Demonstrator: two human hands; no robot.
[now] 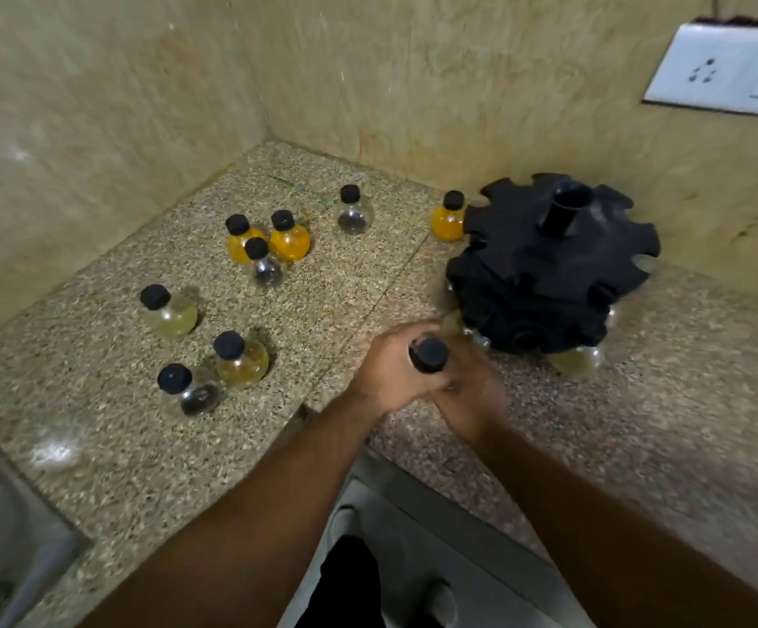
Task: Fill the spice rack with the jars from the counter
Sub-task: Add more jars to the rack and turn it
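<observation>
A black round spice rack (549, 265) with notched tiers stands at the counter's back right. Both hands meet just in front of it around one jar with a black cap (429, 354). My left hand (390, 373) wraps the jar's body, and my right hand (472, 392) touches it from the right; the body is hidden. Several round jars with black caps stand loose on the counter: orange ones (290, 240), a clear one (355, 215), pale yellow ones (171, 312). An orange jar (448, 219) sits against the rack's left side. A yellowish jar (578, 362) hangs at the rack's lower front.
The speckled granite counter (322, 310) fits into a corner of beige walls. A white socket plate (725, 70) is on the right wall. A steel sink edge (14, 528) shows at the lower left. The counter's front edge runs diagonally below my arms.
</observation>
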